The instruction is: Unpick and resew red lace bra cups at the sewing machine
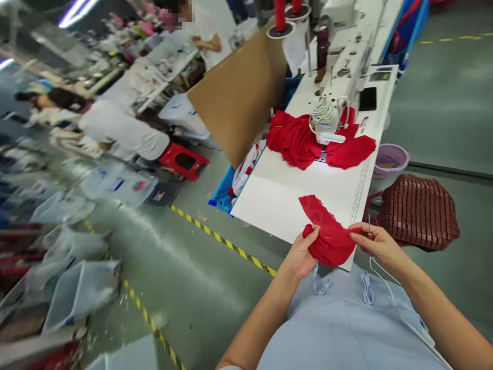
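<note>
Red lace-edged cloth hangs between our two hands at the near end of the white table, its upper tip lying over the tabletop. The fingers of our left hand are closed on its left edge, the thumb pressed down on a bunched fold. Our right hand pinches the right corner between thumb and forefinger, and the same fingers seem to hold a slim pointed tool, though it is too small for us to be sure what kind.

Farther up the table we see a sewing machine with a heap of red fabric gathered about its needle area, and a dark flat phone-like object to its right. Beside the table's right edge are a purple bucket and a brown slatted seat. On the left a cardboard sheet stands upright; beyond it, a co-worker in a white shirt sits on a red stool.
</note>
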Available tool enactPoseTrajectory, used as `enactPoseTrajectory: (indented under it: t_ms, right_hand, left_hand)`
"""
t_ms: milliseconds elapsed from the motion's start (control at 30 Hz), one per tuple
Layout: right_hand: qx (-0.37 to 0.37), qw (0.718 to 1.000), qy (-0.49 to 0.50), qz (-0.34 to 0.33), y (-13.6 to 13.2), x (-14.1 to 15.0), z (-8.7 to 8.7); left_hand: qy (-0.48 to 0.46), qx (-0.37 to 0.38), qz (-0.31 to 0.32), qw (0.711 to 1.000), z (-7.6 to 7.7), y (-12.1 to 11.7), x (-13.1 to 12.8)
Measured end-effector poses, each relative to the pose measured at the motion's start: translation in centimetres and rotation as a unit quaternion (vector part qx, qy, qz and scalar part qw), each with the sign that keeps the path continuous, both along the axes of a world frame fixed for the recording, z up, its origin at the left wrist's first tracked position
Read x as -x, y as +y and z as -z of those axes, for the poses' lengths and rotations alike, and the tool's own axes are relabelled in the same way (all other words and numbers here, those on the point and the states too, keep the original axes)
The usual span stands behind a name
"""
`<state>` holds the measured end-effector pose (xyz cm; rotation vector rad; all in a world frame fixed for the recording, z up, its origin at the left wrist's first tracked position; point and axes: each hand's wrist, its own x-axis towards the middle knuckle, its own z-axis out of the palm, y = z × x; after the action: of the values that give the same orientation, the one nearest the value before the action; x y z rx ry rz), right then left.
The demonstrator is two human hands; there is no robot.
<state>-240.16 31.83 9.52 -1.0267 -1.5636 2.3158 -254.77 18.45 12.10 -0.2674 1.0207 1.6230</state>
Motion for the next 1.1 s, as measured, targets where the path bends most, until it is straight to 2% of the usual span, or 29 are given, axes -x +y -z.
enactPoseTrajectory:
  t_ms: [67,133,200,267,333,367,433,500,600,733,900,1000,1100]
  right_hand:
    - [-0.019,0.996,-0.005,0.083,-0.4,0.5,-0.8]
    - [-0.040,0.989,-0.002,0.145,-1.3,1.2,-1.8]
    - [-0.054,0.981,0.001,0.186,-2.4,2.1,-2.7]
    - [-0.062,0.978,-0.005,0.199,-3.6,3.2,-3.4]
    - [-0.061,0.980,-0.008,0.189,-4.6,4.2,-4.2]
    - [-0.058,0.982,-0.007,0.180,-5.0,4.6,-4.5]
    - [-0.060,0.986,-0.004,0.159,-5.6,5.1,-5.2]
    - [-0.076,0.986,-0.011,0.147,-5.8,5.1,-5.9]
    - [-0.102,0.980,-0.028,0.167,-5.5,4.6,-6.6]
    - [-0.175,0.954,-0.065,0.235,-4.7,3.9,-7.0]
    - [-0.212,0.943,-0.112,0.232,-4.2,3.1,-6.9]
    - [-0.326,0.899,-0.170,0.237,-4.2,2.1,-6.7]
    - [-0.465,0.851,-0.180,0.162,-4.6,1.1,-6.5]
  left_hand:
    - [0.026,0.017,0.082,0.996,0.2,0.1,3.0]
    - [0.094,0.024,0.188,0.977,0.4,0.2,6.3]
    - [0.216,0.030,0.289,0.932,0.3,0.5,9.2]
    - [0.360,0.023,0.331,0.872,-0.3,1.2,11.1]
    - [0.445,-0.031,0.342,0.827,-1.3,2.2,11.8]
    - [0.452,-0.075,0.358,0.814,-1.8,2.8,11.6]
    - [0.416,-0.161,0.416,0.792,-2.9,4.0,10.9]
    - [0.379,-0.197,0.456,0.781,-3.6,5.0,10.0]
    - [0.340,-0.186,0.460,0.799,-3.9,5.9,9.1]
    - [0.267,-0.155,0.454,0.836,-3.6,6.1,8.1]
    - [0.249,-0.078,0.401,0.878,-3.1,5.9,5.9]
    - [0.239,-0.047,0.358,0.901,-3.1,6.0,4.9]
    - [0.219,-0.028,0.343,0.913,-3.4,6.1,4.6]
